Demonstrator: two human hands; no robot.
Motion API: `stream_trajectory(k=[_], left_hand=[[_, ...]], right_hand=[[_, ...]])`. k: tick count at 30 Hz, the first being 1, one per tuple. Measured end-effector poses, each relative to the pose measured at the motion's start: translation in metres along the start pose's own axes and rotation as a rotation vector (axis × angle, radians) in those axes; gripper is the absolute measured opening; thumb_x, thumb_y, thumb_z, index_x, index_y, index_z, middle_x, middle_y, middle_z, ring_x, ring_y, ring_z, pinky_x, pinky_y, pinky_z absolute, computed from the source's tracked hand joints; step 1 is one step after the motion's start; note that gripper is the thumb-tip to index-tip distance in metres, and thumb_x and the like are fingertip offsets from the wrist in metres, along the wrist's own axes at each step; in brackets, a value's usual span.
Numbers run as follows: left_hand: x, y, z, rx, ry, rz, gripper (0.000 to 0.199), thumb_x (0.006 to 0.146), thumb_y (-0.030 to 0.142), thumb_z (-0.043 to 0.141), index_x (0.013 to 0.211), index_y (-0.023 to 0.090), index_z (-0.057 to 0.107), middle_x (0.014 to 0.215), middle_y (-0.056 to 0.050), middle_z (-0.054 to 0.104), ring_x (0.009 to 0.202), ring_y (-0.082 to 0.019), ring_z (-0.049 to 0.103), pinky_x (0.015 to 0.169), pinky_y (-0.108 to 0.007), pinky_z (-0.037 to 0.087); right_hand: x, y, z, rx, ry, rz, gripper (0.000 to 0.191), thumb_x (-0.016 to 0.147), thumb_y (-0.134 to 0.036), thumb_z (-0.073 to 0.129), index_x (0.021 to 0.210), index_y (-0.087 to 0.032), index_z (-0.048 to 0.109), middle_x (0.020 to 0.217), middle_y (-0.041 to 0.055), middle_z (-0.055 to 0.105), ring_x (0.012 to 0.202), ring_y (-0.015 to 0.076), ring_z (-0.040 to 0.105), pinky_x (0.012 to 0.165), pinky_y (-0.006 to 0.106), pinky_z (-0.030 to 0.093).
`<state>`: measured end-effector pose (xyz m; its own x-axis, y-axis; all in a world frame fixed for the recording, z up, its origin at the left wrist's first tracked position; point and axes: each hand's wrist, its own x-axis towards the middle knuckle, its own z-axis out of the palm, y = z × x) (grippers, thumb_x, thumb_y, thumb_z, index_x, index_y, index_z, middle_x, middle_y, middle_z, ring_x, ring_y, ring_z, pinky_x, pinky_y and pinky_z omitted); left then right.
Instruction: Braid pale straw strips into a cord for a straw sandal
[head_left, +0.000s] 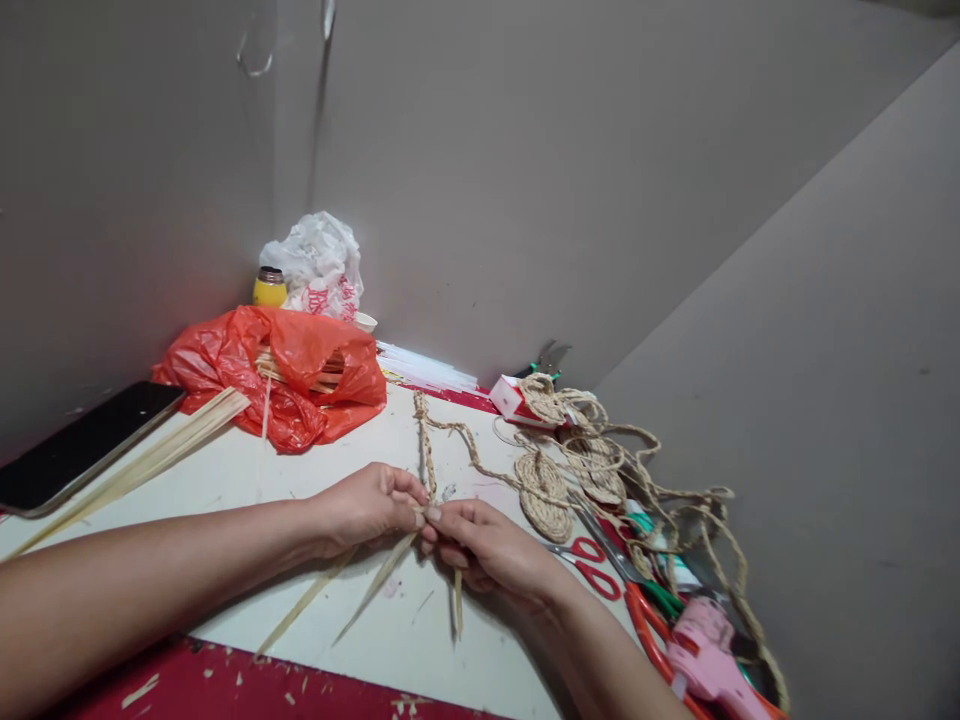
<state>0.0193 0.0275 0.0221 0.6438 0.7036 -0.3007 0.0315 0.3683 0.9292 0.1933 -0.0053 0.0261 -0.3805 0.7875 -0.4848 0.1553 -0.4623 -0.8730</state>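
A narrow braid of straw (427, 450) runs from the far side of the white board (315, 600) toward me, and its near end is between my fingertips. My left hand (375, 505) pinches the braid from the left. Thumb and fingers of my right hand (480, 545) close on the same spot, so the two hands touch. Loose straw strands (379, 585) hang below my hands and fan out over the board. From the braid's far end a finished length (472, 450) trails right to a coiled oval straw piece (544, 495).
On the left lie a phone (90, 445), a bundle of straw (172, 435) and a red plastic bag (277, 375) with straw inside. At right are red-handled scissors (589, 565), tangled braided cord (675, 500) and a pink glue gun (705, 645). Grey walls (525, 180) enclose the back.
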Motion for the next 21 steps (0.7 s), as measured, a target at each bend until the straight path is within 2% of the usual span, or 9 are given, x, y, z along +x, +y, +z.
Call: stream_trajectory(k=[5,10,13,15,18,21], left_hand=[[0.006,-0.008,-0.005,0.160,-0.003,0.090,0.021,0.062,0.019,0.060,0.081,0.014,0.055,0.064,-0.002,0.065,0.051,-0.009,0.050,0.048,-0.019,0.030],[0.003,-0.003,-0.011,0.616,0.060,0.214,0.016,0.068,0.025,0.054,0.074,0.014,0.064,0.066,-0.001,0.062,0.060,-0.011,0.051,0.055,-0.021,0.035],[-0.006,0.009,-0.009,0.916,0.127,0.206,0.016,0.069,0.022,0.049,0.066,0.015,0.064,0.060,0.000,0.060,0.058,-0.012,0.049,0.054,-0.021,0.033],[-0.014,0.016,-0.005,1.077,0.162,0.183,0.018,0.070,0.024,0.048,0.062,0.015,0.062,0.058,-0.001,0.059,0.056,-0.012,0.048,0.052,-0.023,0.031],[-0.026,0.023,0.008,1.235,0.178,0.153,0.025,0.076,0.027,0.044,0.066,0.016,0.063,0.064,-0.006,0.064,0.058,-0.016,0.054,0.052,-0.025,0.033],[-0.033,0.023,0.021,1.390,0.165,0.102,0.026,0.078,0.021,0.040,0.080,0.014,0.066,0.075,-0.011,0.068,0.066,-0.021,0.061,0.056,-0.028,0.037]], right_hand=[[0.001,0.003,-0.001,-0.029,-0.002,0.014,0.042,0.077,-0.052,0.058,0.060,-0.014,0.055,0.038,-0.0103,0.029,0.032,0.0021,0.013,0.034,0.021,0.006],[0.005,0.009,0.009,-0.062,0.134,-0.037,0.036,0.075,-0.043,0.059,0.054,-0.014,0.056,0.035,-0.0101,0.027,0.031,0.0024,0.013,0.036,0.023,0.006],[0.007,0.013,0.018,-0.112,0.250,-0.061,0.029,0.074,-0.035,0.057,0.056,-0.013,0.058,0.035,-0.0104,0.026,0.031,0.0023,0.014,0.037,0.024,0.005],[0.008,0.015,0.023,-0.093,0.291,-0.073,0.026,0.073,-0.031,0.057,0.053,-0.015,0.054,0.036,-0.0104,0.025,0.032,0.0021,0.014,0.038,0.023,0.005],[0.006,0.014,0.027,0.054,0.253,-0.075,0.032,0.071,-0.032,0.058,0.048,-0.018,0.040,0.036,-0.0102,0.027,0.031,0.0018,0.013,0.036,0.023,0.004],[0.004,0.011,0.029,0.242,0.158,-0.049,0.040,0.070,-0.038,0.061,0.049,-0.020,0.032,0.036,-0.0108,0.028,0.031,0.0012,0.011,0.035,0.020,0.004]])
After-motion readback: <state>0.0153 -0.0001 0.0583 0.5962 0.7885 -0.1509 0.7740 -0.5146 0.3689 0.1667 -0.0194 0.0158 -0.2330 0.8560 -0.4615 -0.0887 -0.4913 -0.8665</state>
